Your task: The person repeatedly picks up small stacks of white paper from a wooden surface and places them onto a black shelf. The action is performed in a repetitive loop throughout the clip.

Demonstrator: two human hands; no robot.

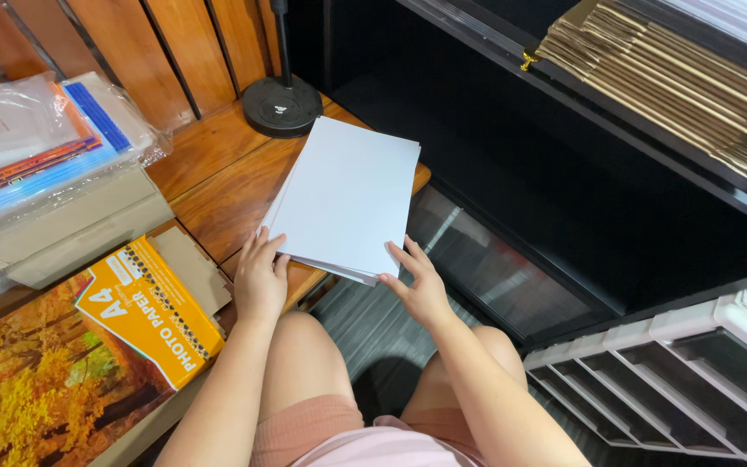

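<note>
At the frame's centre, the left hand (258, 278) and right hand (419, 285) grip the near edge of a white paper stack (347, 197) lying on a wooden table (218, 177). An orange paper pack (150, 311) lies lower left, a black round stand base (283, 105) above the stack, and flat cardboard (676, 82) upper right.

Cardboard stack (685, 82) cut off top-right

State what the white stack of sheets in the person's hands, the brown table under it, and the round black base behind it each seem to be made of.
White stack of sheets: likely paper, matt, with thin layered edges showing near the left hand and right hand. Brown table: wood, varnished, with visible grain and sheen. Round black base: probably metal or plastic, smooth and dark; the look leaves it open.
</note>
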